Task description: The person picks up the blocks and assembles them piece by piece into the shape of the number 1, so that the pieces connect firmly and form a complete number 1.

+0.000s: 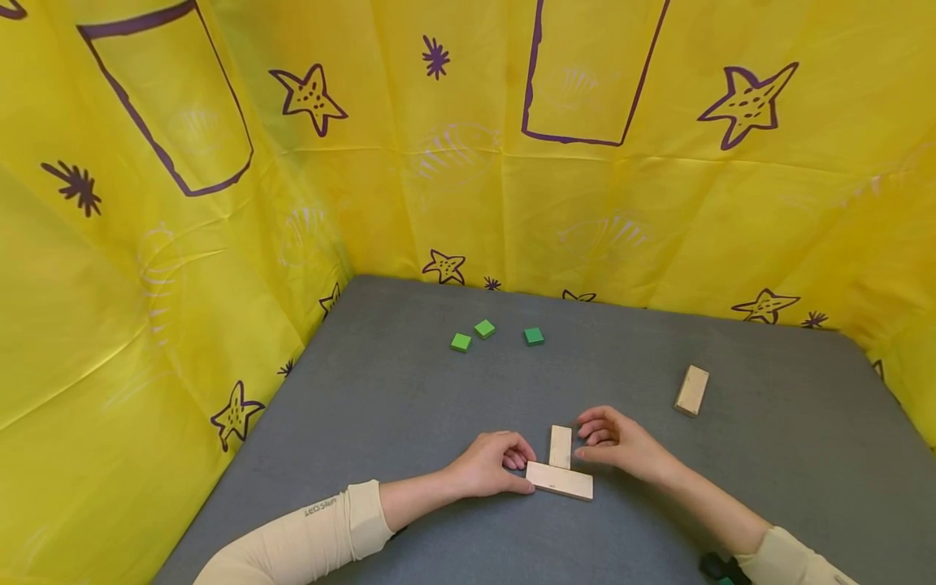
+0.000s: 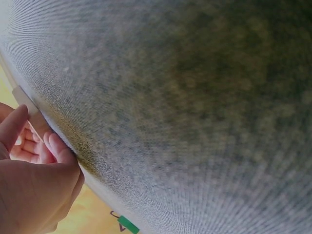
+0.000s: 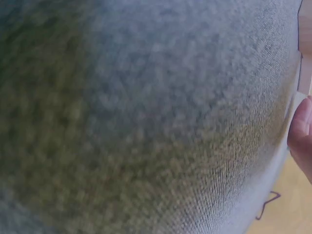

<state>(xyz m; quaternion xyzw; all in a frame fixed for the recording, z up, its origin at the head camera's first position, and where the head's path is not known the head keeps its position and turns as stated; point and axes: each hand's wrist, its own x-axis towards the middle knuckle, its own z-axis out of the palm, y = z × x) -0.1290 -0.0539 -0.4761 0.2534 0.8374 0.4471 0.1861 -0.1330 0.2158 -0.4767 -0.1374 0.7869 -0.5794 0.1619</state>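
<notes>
Two pale wooden blocks lie on the grey table in a T shape, seen in the head view. The crosswise wooden block (image 1: 560, 480) is nearer the person, and the lengthwise wooden block (image 1: 560, 446) meets its far edge. My left hand (image 1: 488, 465) pinches the left end of the crosswise block between thumb and index finger; the left wrist view shows this wooden block (image 2: 35, 116) by the fingertips. To the right of the lengthwise block, my right hand (image 1: 621, 443) hovers with loosely bent fingers, a small gap apart from it.
A third wooden block (image 1: 691, 391) lies farther right. Toward the back are two light green tiles (image 1: 461, 342) and a darker green tile (image 1: 534, 336). A yellow patterned cloth (image 1: 468, 187) hangs around the table's back and sides. Something dark (image 1: 720, 567) sits by the right sleeve.
</notes>
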